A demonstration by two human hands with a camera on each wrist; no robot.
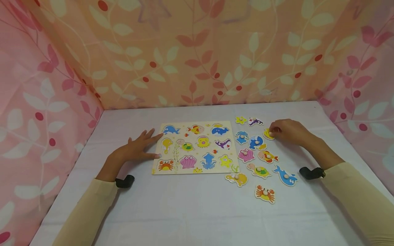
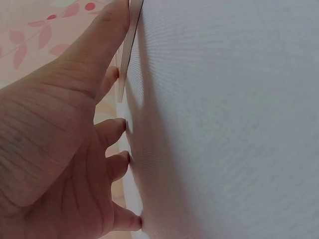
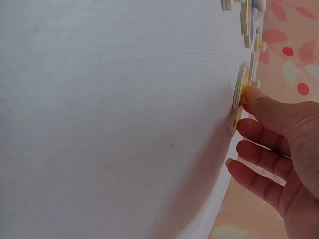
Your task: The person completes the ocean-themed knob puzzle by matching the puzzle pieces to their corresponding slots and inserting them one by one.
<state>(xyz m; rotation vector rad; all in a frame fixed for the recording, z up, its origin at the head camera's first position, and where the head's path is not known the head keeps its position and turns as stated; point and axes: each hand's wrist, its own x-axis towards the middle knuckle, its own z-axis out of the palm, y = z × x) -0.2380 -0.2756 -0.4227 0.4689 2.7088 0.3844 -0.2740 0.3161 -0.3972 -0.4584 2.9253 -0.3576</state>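
Observation:
A wooden puzzle board (image 1: 191, 172) with printed sea animals lies flat on the white-covered table. My left hand (image 1: 137, 147) is at its left side with fingers spread, thumb and a fingertip touching the board's edge; the other fingertips rest on the cloth in the left wrist view. Right of the board, my right hand (image 1: 287, 131) pinches a yellow puzzle piece (image 1: 268, 134) with thumb and fingers. In the right wrist view this piece (image 3: 238, 102) stands close over the cloth, its knob hidden by the thumb. Nearby lie a purple whale piece (image 1: 255, 121) and a blue whale piece (image 1: 255, 142).
Other knobbed pieces lie right of the board, including a starfish (image 1: 241, 120), squid (image 1: 242, 137), pink shell (image 1: 246, 155), fish (image 1: 268, 156), turtle (image 1: 259, 170), dolphin (image 1: 285, 176), seahorse (image 1: 237, 179) and crab (image 1: 265, 193). Floral curtains (image 1: 197, 51) enclose the table's back and sides.

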